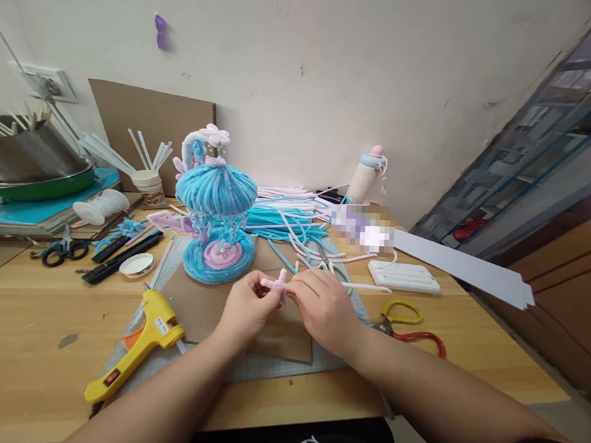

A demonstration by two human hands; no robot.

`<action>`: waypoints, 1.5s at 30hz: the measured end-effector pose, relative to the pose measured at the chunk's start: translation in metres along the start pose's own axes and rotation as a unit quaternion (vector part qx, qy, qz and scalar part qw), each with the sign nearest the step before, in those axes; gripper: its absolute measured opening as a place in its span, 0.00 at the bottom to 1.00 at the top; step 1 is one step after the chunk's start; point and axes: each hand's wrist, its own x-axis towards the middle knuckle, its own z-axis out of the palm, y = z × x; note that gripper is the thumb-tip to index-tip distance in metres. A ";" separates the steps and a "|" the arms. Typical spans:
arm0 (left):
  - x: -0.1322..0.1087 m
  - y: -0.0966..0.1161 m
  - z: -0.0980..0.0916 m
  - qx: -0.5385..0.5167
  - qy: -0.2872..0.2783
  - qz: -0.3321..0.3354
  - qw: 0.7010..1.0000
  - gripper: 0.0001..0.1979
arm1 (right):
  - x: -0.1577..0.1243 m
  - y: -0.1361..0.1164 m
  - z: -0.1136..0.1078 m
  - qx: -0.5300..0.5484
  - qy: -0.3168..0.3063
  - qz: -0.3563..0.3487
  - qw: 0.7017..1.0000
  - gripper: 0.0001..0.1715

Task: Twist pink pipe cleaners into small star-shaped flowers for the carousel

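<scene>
Between my two hands is a small pink pipe-cleaner piece [276, 283] with short looped arms. My left hand [247, 307] pinches it from the left, thumb and fingertips pressed together. On its other side my right hand [324, 307] is closed around part of the same pink piece, and a pale pink stem [368, 287] sticks out beyond that hand to the right. Both hands are above a brown cardboard sheet [290, 342]. Just behind them stands a blue and pink pipe-cleaner jellyfish figure [216, 188] on a round coiled base [190, 259].
A yellow glue gun [156, 326] lies left of the cardboard. Red-and-yellow scissors [420, 335] and a white power bank [403, 277] are at the right. Blue and pink pipe cleaners [288, 224] are piled behind. Black scissors [66, 247] and a spool [101, 206] sit at the left.
</scene>
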 end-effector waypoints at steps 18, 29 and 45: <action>0.001 0.002 -0.007 -0.034 -0.152 -0.037 0.987 0.10 | 0.008 0.016 -0.003 0.444 -0.101 0.312 0.834 0.03; 0.001 0.007 -0.010 -0.179 -0.255 -0.091 0.946 0.11 | 0.013 0.020 -0.015 0.498 -0.160 0.345 0.779 0.10; 0.001 0.006 -0.011 -0.166 -0.270 -0.069 0.946 0.11 | 0.016 0.025 -0.017 0.538 -0.187 0.301 0.765 0.12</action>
